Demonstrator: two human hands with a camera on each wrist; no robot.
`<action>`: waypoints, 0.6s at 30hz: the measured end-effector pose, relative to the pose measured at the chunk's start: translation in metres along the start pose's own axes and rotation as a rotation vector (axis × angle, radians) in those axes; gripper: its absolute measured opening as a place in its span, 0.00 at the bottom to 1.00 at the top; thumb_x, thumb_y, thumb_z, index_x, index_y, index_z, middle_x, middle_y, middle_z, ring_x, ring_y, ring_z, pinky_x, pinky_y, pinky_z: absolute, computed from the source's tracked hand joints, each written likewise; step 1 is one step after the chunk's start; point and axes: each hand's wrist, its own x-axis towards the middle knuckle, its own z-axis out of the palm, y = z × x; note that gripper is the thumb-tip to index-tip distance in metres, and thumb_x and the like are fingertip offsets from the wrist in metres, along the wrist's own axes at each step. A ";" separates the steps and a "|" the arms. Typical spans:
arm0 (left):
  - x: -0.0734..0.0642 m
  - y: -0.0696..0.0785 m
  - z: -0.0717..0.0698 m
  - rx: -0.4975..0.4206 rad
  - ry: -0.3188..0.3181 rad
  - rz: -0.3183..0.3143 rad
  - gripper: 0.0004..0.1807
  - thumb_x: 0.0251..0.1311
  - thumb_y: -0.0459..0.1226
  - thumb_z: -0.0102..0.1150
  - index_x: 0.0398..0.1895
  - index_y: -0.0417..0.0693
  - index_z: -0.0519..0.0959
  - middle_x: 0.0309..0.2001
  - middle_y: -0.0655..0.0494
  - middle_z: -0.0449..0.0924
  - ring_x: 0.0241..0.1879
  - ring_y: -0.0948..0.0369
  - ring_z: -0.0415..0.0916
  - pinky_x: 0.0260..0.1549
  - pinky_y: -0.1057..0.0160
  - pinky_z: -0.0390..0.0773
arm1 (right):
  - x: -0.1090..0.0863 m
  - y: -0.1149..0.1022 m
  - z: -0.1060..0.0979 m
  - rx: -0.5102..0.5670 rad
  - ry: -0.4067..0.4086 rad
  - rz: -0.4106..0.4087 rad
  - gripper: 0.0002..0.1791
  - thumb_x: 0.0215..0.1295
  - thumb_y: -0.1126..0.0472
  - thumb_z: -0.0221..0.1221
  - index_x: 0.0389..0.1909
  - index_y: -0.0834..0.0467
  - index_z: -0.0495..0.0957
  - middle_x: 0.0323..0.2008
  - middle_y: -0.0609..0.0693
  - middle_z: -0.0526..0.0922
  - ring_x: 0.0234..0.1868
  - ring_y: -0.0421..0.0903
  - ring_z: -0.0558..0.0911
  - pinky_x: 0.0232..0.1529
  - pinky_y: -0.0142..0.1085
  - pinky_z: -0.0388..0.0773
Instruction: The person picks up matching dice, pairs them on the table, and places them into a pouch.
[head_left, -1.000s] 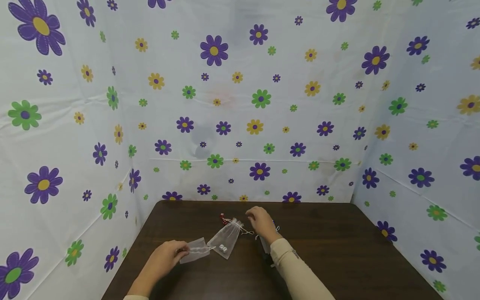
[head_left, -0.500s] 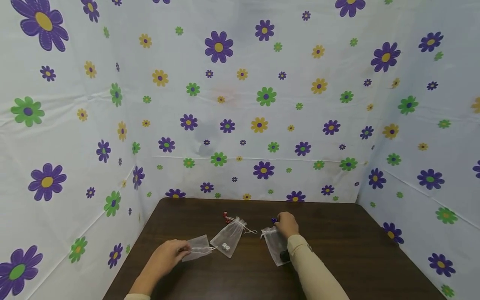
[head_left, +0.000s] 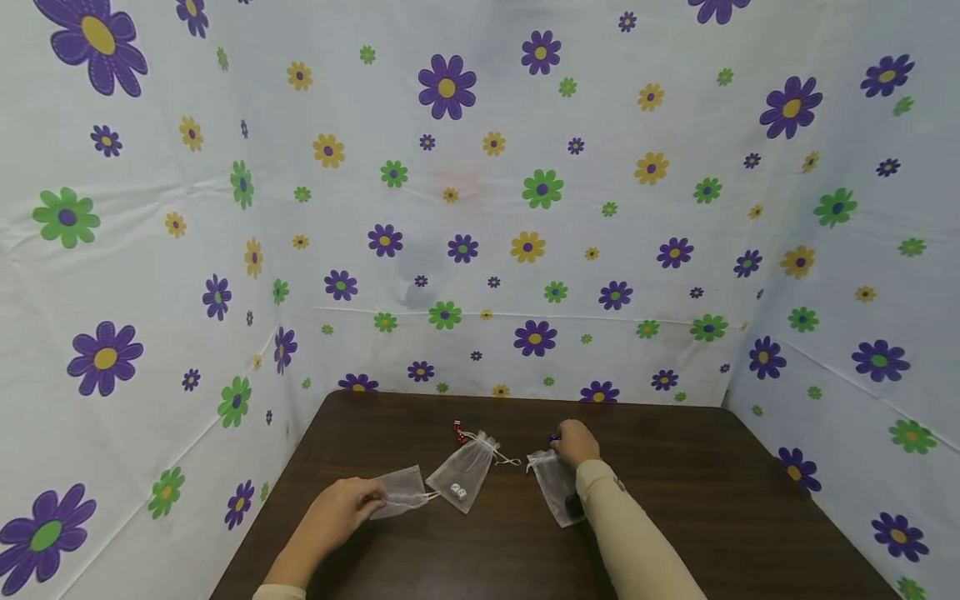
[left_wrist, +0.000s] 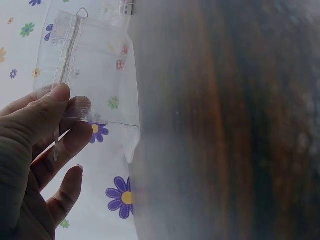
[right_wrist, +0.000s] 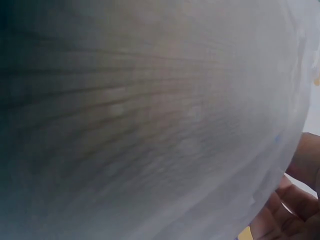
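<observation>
In the head view my left hand (head_left: pixel 345 508) pinches a small sheer white drawstring bag (head_left: pixel 401 490). The left wrist view has the thumb and fingers on the mesh bag (left_wrist: pixel 100 65) near its drawstring channel. A second sheer bag (head_left: pixel 474 462) lies at mid-table, with white dice (head_left: pixel 458 490) showing in its lower end. My right hand (head_left: pixel 577 443) reaches down at the blue dice (head_left: pixel 554 437), fingertips right beside them; I cannot tell whether it grips one. Under the right forearm lies a third sheer bag (head_left: pixel 551 479); pale mesh (right_wrist: pixel 150 125) fills most of the right wrist view.
Red dice (head_left: pixel 459 431) lie just behind the middle bag's drawstring. The dark wooden table (head_left: pixel 450 558) has rounded back corners. White flower-printed cloth (head_left: pixel 525 208) stands behind it and along both sides.
My right hand has moved right, from over the third bag's top to the blue dice, uncovering part of that bag. My left hand keeps its hold on its bag. The head view has shifted slightly.
</observation>
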 end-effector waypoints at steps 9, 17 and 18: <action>0.001 0.000 -0.001 0.007 -0.019 -0.023 0.08 0.55 0.34 0.73 0.31 0.58 0.84 0.30 0.69 0.84 0.28 0.74 0.76 0.28 0.65 0.79 | 0.004 -0.006 -0.002 0.004 -0.006 -0.027 0.03 0.61 0.66 0.69 0.34 0.63 0.87 0.35 0.56 0.87 0.36 0.53 0.85 0.38 0.51 0.83; 0.001 0.001 -0.001 -0.001 -0.001 -0.001 0.08 0.55 0.33 0.73 0.31 0.57 0.84 0.30 0.69 0.84 0.28 0.74 0.76 0.27 0.65 0.79 | 0.000 -0.010 -0.006 0.033 -0.030 -0.051 0.04 0.62 0.69 0.68 0.27 0.62 0.86 0.29 0.53 0.86 0.30 0.48 0.82 0.33 0.46 0.82; 0.001 0.001 -0.001 -0.001 0.009 0.009 0.08 0.54 0.33 0.74 0.31 0.57 0.84 0.29 0.69 0.84 0.28 0.74 0.76 0.26 0.65 0.79 | 0.000 -0.010 -0.005 0.030 -0.031 -0.062 0.05 0.62 0.70 0.68 0.27 0.62 0.86 0.29 0.53 0.86 0.29 0.48 0.82 0.32 0.45 0.81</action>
